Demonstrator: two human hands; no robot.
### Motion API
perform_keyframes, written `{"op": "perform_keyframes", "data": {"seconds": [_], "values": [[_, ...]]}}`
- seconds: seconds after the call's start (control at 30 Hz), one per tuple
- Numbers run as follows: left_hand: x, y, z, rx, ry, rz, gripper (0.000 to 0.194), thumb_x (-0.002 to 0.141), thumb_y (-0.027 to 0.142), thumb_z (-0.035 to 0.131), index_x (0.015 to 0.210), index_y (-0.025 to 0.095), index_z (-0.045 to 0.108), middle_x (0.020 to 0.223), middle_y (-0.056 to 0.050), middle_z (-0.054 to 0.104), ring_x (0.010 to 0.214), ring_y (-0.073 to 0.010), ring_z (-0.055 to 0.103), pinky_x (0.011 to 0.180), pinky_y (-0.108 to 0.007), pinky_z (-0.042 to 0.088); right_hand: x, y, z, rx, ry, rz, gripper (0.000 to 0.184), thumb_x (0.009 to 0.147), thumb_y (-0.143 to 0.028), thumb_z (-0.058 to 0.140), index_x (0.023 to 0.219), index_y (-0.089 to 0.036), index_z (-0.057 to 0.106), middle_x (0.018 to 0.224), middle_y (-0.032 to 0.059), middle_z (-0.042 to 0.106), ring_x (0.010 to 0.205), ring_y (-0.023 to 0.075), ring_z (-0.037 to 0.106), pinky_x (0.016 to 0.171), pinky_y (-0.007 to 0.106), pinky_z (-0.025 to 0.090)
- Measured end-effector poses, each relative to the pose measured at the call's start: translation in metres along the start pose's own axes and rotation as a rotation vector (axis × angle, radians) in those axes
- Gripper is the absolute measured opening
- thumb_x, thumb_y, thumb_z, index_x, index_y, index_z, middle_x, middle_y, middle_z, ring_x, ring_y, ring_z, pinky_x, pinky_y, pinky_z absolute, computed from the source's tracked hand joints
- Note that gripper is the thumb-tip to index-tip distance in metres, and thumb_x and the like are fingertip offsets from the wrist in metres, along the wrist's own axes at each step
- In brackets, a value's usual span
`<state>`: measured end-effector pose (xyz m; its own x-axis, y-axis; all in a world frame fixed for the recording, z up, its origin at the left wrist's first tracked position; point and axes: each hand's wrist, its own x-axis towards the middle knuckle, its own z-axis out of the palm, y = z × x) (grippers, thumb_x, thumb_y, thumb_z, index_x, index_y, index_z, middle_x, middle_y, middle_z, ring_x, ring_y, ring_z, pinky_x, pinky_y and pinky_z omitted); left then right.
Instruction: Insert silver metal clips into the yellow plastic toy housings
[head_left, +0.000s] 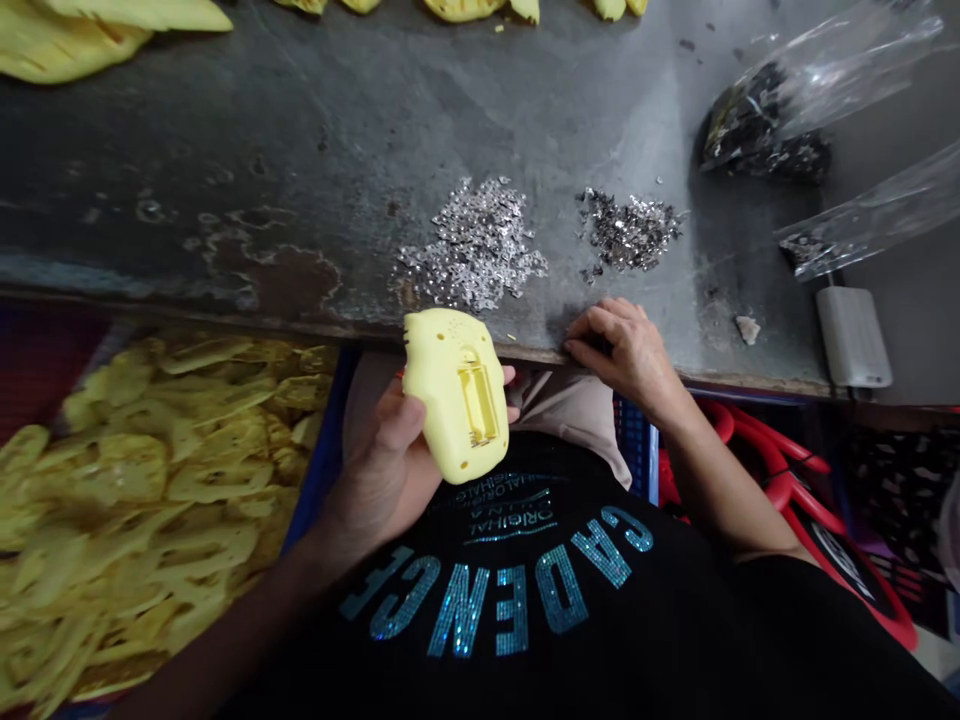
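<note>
My left hand [382, 450] holds a yellow plastic casing [450, 380] from below, with its open battery compartment [478, 400] facing up. My right hand [622, 350] rests at the table's near edge, fingers curled against the grey metal top. Whether those fingertips pinch anything is hidden. A short way beyond it lie a heap of small silver metal pieces [472, 245] and a darker heap of metal bits [628, 230].
A heap of yellow casings [150, 480] lies to my left, below the table edge. More yellow pieces [60, 35] lie along the far side. Clear plastic bags [765, 125] with dark parts, a white box [853, 337] and a small pale lump [747, 329] are at right. A red chair frame [795, 490] stands below.
</note>
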<state>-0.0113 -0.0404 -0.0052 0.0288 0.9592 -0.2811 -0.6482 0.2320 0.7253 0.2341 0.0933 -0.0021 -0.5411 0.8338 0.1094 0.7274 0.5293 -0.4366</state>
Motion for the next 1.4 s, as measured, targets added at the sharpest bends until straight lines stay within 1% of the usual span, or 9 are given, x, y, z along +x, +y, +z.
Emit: {"op": "perform_keyframes", "data": {"seconds": [0.1,0.27,0.37,0.5,0.7,0.9,1.0,1.13,1.4], "values": [[0.000,-0.001,-0.001,0.002,-0.012,-0.004,0.068,0.093,0.062,0.083,0.147,0.022,0.071,0.153,-0.017,0.072,0.146,-0.0414,0.065,0.110,-0.053,0.066,-0.009,0.002,-0.004,0.072,-0.026,-0.008,0.008,0.102,-0.026,0.070,0.096,-0.024,0.074,0.094,0.0039,0.073,0.092,0.0234,0.065,0.089,0.038,0.041],[0.004,-0.003,0.000,-0.010,-0.022,-0.015,0.074,0.094,0.061,0.082,0.156,0.024,0.065,0.159,-0.017,0.068,0.149,-0.0434,0.062,0.112,-0.056,0.065,-0.010,0.007,-0.001,0.027,0.090,0.020,0.013,0.104,-0.029,0.067,0.109,-0.024,0.078,0.103,0.0079,0.076,0.104,0.0284,0.068,0.093,0.042,0.044],[0.005,-0.003,0.001,-0.023,-0.025,-0.019,0.072,0.094,0.061,0.082,0.154,0.025,0.065,0.162,-0.016,0.066,0.151,-0.0434,0.060,0.113,-0.057,0.064,-0.007,0.008,0.002,-0.018,0.063,0.011,0.012,0.104,-0.028,0.067,0.105,-0.024,0.078,0.100,0.0079,0.074,0.103,0.0288,0.068,0.092,0.041,0.043],[0.005,-0.002,0.002,-0.034,-0.020,-0.014,0.069,0.094,0.057,0.083,0.152,0.023,0.066,0.160,-0.017,0.067,0.149,-0.0429,0.062,0.111,-0.057,0.065,-0.011,0.009,-0.002,0.031,0.022,-0.034,0.010,0.102,-0.025,0.068,0.097,-0.023,0.076,0.095,0.0048,0.071,0.094,0.0246,0.067,0.088,0.039,0.042],[0.006,-0.003,0.003,-0.033,0.023,-0.026,0.078,0.087,0.059,0.089,0.153,0.024,0.065,0.156,-0.017,0.070,0.144,-0.0429,0.066,0.102,-0.053,0.070,-0.013,0.007,-0.003,0.093,0.027,-0.026,0.009,0.103,-0.030,0.071,0.103,-0.024,0.078,0.095,0.0040,0.072,0.095,0.0242,0.066,0.089,0.038,0.043],[0.006,-0.003,0.003,-0.037,0.001,-0.015,0.075,0.091,0.057,0.086,0.156,0.025,0.063,0.156,-0.016,0.070,0.145,-0.0430,0.066,0.105,-0.055,0.068,-0.021,-0.001,0.001,0.054,-0.013,-0.055,0.008,0.102,-0.027,0.071,0.098,-0.025,0.076,0.093,0.0034,0.072,0.093,0.0242,0.065,0.087,0.038,0.039],[0.005,-0.004,0.003,-0.034,0.000,-0.007,0.077,0.091,0.057,0.086,0.157,0.026,0.062,0.153,-0.016,0.072,0.144,-0.0431,0.066,0.104,-0.055,0.069,-0.026,0.000,0.001,0.091,0.027,-0.025,0.009,0.104,-0.030,0.069,0.100,-0.025,0.076,0.094,0.0039,0.073,0.093,0.0245,0.065,0.089,0.039,0.042],[0.005,-0.004,0.004,-0.026,0.011,-0.008,0.076,0.091,0.058,0.086,0.157,0.028,0.063,0.155,-0.015,0.071,0.144,-0.0429,0.066,0.104,-0.056,0.069,-0.025,0.003,0.003,0.035,0.102,0.001,0.013,0.106,-0.034,0.067,0.105,-0.025,0.077,0.098,0.0057,0.072,0.097,0.0267,0.065,0.091,0.042,0.044],[0.004,-0.005,0.003,-0.034,0.002,-0.006,0.074,0.090,0.056,0.087,0.154,0.027,0.065,0.155,-0.015,0.071,0.146,-0.0441,0.064,0.108,-0.059,0.067,-0.027,0.000,0.007,-0.005,0.041,-0.061,0.015,0.107,-0.032,0.064,0.102,-0.026,0.077,0.094,0.0053,0.071,0.097,0.0273,0.062,0.088,0.041,0.041]]}}
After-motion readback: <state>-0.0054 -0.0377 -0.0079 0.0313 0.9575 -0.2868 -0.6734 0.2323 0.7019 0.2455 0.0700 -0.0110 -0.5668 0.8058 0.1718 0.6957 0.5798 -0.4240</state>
